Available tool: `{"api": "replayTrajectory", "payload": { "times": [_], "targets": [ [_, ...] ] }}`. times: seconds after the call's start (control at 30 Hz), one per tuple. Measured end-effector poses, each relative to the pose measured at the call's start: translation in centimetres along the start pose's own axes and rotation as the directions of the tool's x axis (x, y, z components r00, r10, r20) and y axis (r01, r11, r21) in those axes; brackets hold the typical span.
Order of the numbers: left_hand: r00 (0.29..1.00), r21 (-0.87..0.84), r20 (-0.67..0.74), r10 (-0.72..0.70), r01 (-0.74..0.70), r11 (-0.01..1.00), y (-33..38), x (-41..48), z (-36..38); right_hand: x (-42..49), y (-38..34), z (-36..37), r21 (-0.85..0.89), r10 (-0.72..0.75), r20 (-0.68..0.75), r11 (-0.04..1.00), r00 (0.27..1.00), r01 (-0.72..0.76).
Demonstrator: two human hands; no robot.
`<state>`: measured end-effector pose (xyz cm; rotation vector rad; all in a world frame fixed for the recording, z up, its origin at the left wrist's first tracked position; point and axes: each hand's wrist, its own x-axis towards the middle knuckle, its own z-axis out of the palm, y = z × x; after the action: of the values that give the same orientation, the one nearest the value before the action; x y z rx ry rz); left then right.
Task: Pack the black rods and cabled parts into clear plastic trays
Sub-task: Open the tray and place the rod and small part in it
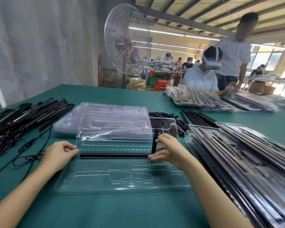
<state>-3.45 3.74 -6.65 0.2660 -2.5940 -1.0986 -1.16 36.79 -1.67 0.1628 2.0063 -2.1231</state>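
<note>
1. Flat across the open clear tray, right along its fold: a thick black rod, long axis running left to right, square to the view.
2. Matte black, round, plain, the same thickness from end to end.
3. At the rod's left end, the left hand, fingers curled, tips against that end and the tray's edge. Pinching or only touching, cannot tell.
4. At the right end, the right hand, pinching a thin rod between thumb and fingers. Standing almost upright, that one, lower tip down at the tray just beside the thick rod's right end.
5. In the tray's near half, only moulded pockets, nothing lying in them; far half tipped up, catching glare.
6. Behind it on the green counter, a stack of empty trays, nested.
7. Over on the right, packed trays in heaps, dark long parts inside, pointing away on a slant.
8. Far left, a pile of cabled rods, cords trailing onto the counter.
9. Between the stacks, loose black rods and a tangle of cabled parts.
</note>
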Motion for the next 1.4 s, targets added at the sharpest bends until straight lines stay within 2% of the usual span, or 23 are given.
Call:
{"api": "replayTrajectory", "payload": {
  "times": [0.1, 0.27, 0.43, 0.53, 0.63, 0.73, 0.8, 0.87, 1.0, 1.17, 1.3, 1.4],
  "targets": [
    [1.0, -0.015, 0.006, -0.005, 0.005, 1.0, -0.2, 0.1, 0.0, -0.7, -0.2, 0.0, -0.067, -0.085, 0.0, 0.994, 0.996, 0.085],
    [1.0, 0.006, 0.008, 0.01, -0.01, 1.0, -0.3, 0.2, 0.1, -1.6, 0.6, 0.5, -0.232, -0.108, 0.024, 0.966, 0.994, 0.111],
    [1.0, 0.011, -0.004, 0.008, -0.008, 1.0, -0.4, 0.4, 0.2, -1.7, 1.4, 0.2, -0.142, -0.201, 0.039, 0.968, 0.979, 0.205],
    [1.0, -0.001, -0.007, 0.005, -0.005, 1.0, -0.6, 0.5, 0.3, -1.7, 1.6, -0.1, -0.226, -0.19, 0.074, 0.953, 0.979, 0.203],
    [1.0, -0.002, -0.009, 0.012, -0.012, 1.0, -0.7, 0.5, 0.3, -1.7, 1.9, -0.6, -0.513, -0.149, 0.089, 0.841, 0.985, 0.174],
    [1.0, 0.003, -0.01, 0.016, -0.016, 1.0, -0.7, 0.6, 0.3, -1.9, 1.4, -1.3, -0.752, -0.127, 0.04, 0.649, 0.991, 0.113],
    [1.0, 0.02, -0.012, 0.02, -0.019, 1.0, -0.7, 0.6, 0.3, -2.0, 0.9, -1.9, -0.849, -0.128, 0.035, 0.52, 0.991, 0.097],
    [1.0, 0.032, -0.013, 0.022, -0.021, 0.999, -0.8, 0.6, 0.3, -2.2, 0.7, -2.2, -0.879, -0.143, 0.045, 0.465, 0.989, 0.107],
    [0.999, 0.011, -0.021, 0.025, -0.025, 1.0, -0.9, 0.7, 0.5, -2.1, 1.1, -2.4, -0.887, -0.195, 0.047, 0.442, 0.98, 0.131],
    [0.997, -0.095, -0.074, -0.002, -0.005, 0.995, -1.4, 0.9, 1.0, -1.8, 1.5, -1.9, -0.893, -0.184, 0.117, 0.41, 0.976, 0.185],
    [0.996, -0.163, -0.09, -0.014, -0.001, 0.987, -1.7, 1.2, 1.4, -1.6, 1.6, -2.1, -0.915, -0.204, 0.097, 0.368, 0.974, 0.168],
    [0.994, -0.179, -0.104, -0.014, -0.005, 0.984, -1.8, 1.3, 1.6, -1.6, 1.8, -2.0, -0.899, -0.229, 0.108, 0.394, 0.967, 0.193]
  ]
}}
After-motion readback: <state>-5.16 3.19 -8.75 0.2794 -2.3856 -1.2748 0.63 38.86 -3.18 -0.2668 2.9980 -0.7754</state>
